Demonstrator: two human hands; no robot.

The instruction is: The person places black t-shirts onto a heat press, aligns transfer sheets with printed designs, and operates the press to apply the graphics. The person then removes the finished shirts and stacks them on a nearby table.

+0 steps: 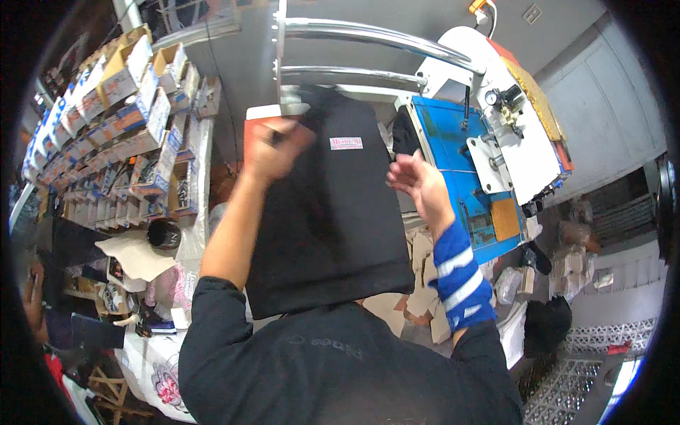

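Note:
A black garment lies stretched over a flat board in front of me. Near its far end sits a small white label with pink print. Over the garment's upper left edge is my left hand, smeared by motion. Whether its fingers grip the cloth or anything else cannot be made out. My right hand hovers at the garment's right edge, fingers stretched and apart, holding nothing. A blue and white band wraps its forearm. A red and white block stands just beyond my left hand.
Right of the garment is a press machine with a blue bed, gauge and metal plate. Chrome bars span the far side. Shelves of open cardboard boxes stand left, near a dark mug. Another person's hand shows far left.

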